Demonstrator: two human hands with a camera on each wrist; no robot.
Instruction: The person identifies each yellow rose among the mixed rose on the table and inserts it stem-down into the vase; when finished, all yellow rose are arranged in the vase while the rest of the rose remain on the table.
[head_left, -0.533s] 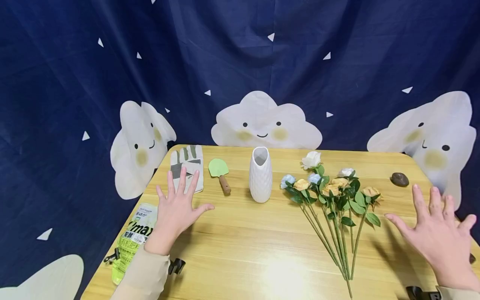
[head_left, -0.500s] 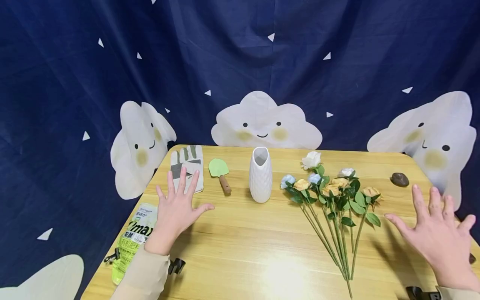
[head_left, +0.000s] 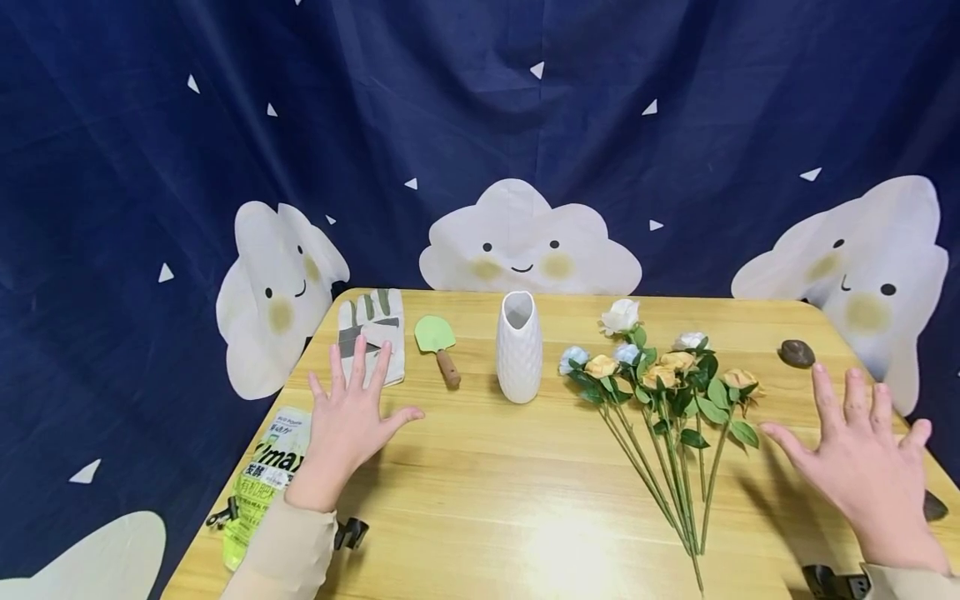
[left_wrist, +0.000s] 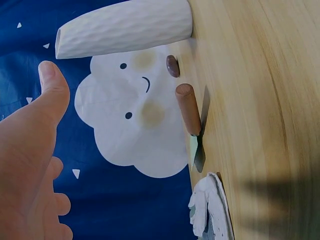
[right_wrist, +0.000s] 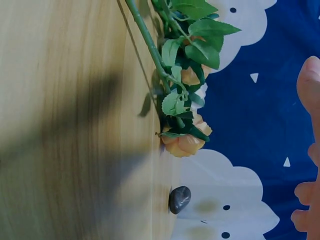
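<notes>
wooden table | glove; trowel; vase (upright); roses; stone; packet

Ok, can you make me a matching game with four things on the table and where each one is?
Things:
1. glove
2. vase
3. flowers
4. stone

Places:
A. stands upright in the middle of the table
B. lies at the far left corner, beyond the left hand
C. sits near the far right edge, beyond the right hand
D. lie on the table between the vase and the right hand

Pairs: 1-B, 2-A, 3-D, 4-C
</notes>
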